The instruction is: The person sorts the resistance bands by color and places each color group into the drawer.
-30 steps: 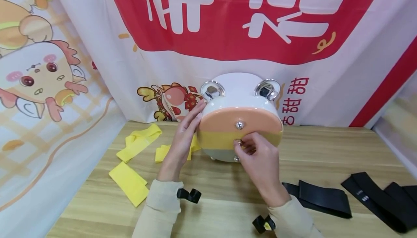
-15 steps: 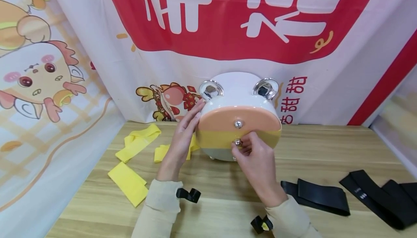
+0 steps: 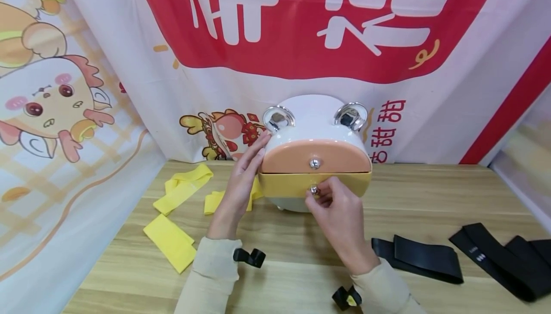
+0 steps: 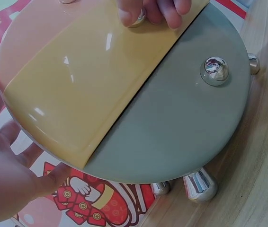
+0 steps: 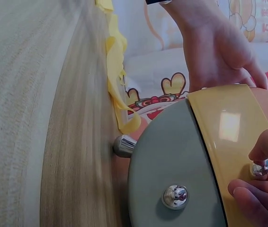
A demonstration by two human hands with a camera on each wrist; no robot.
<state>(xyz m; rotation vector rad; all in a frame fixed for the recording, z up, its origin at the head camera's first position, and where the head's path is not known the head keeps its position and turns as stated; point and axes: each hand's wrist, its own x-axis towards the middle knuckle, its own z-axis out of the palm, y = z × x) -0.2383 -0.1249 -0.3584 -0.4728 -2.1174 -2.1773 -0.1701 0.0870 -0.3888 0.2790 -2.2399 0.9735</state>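
Pinching the yellow drawer's knob (image 3: 314, 190), the right hand (image 3: 340, 218) has drawn the yellow drawer (image 3: 284, 185) slightly out of the round cabinet (image 3: 314, 118) on the desk (image 3: 301, 266), left hand (image 3: 241, 185) spread flat against its side.

Right hand (image 5: 262, 182) at lower right edge, fingertips pinching chrome knob (image 5: 260, 169) on yellow drawer front (image 5: 224, 142). Grey drawer front (image 5: 172, 156) beside it, own chrome knob (image 5: 175, 196) untouched. Left hand (image 5: 214, 42) above, fingers resting against box's far side. Chrome foot (image 5: 123, 145) stands on wooden table (image 5: 53, 118). Yellow bands (image 5: 117, 71) lie along table's far edge, blurred.
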